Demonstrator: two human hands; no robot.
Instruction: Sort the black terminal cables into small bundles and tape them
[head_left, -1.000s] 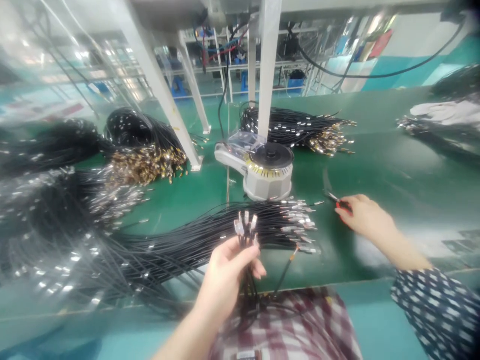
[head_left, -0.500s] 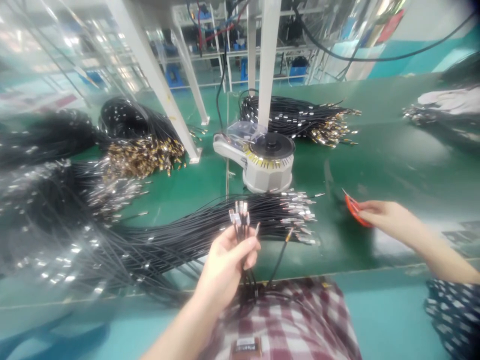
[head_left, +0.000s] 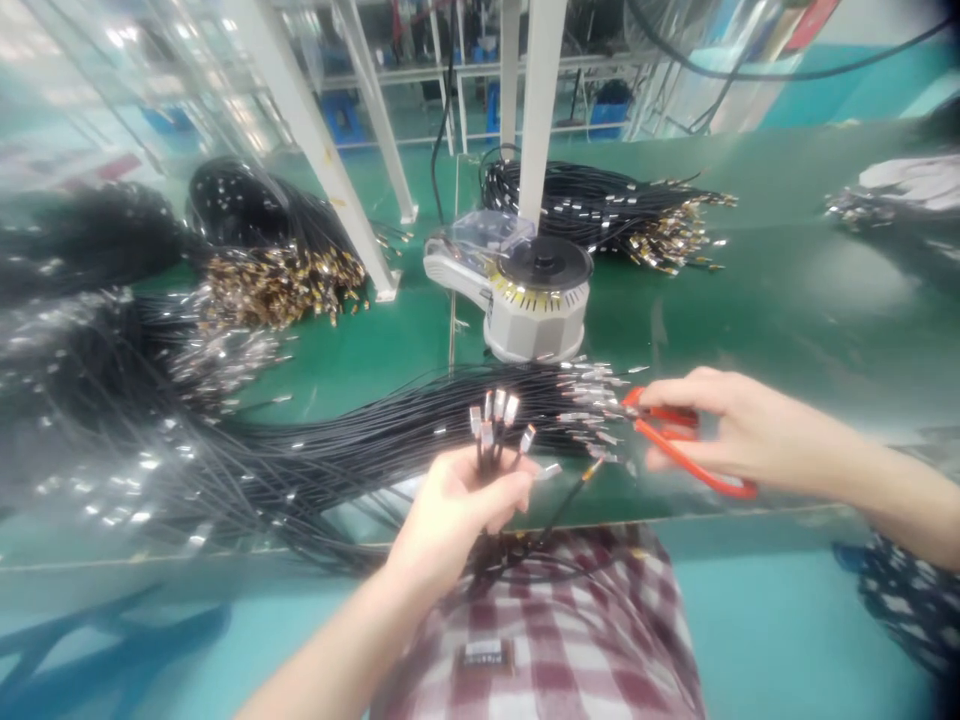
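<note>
Several black cables with silver connector ends stand up out of my left hand, which is closed round them above my lap. One cable end points right, beside the thumb. My right hand grips red-handled pliers or cutters, whose handles are spread; the head points left and is blurred. Its tip is close to the connector ends of a long bundle of black cables lying across the green table. A single cable with a yellow-orange end leans up from my lap.
A white round tape dispenser stands behind the bundle. Further cable bundles lie at the back and at the left. White posts rise from the green table. A white cloth or glove lies at the far right.
My right hand has moved left with the red-handled tool, whose handles are now spread apart. The cables in my left hand have fanned out, and one end now points right.
</note>
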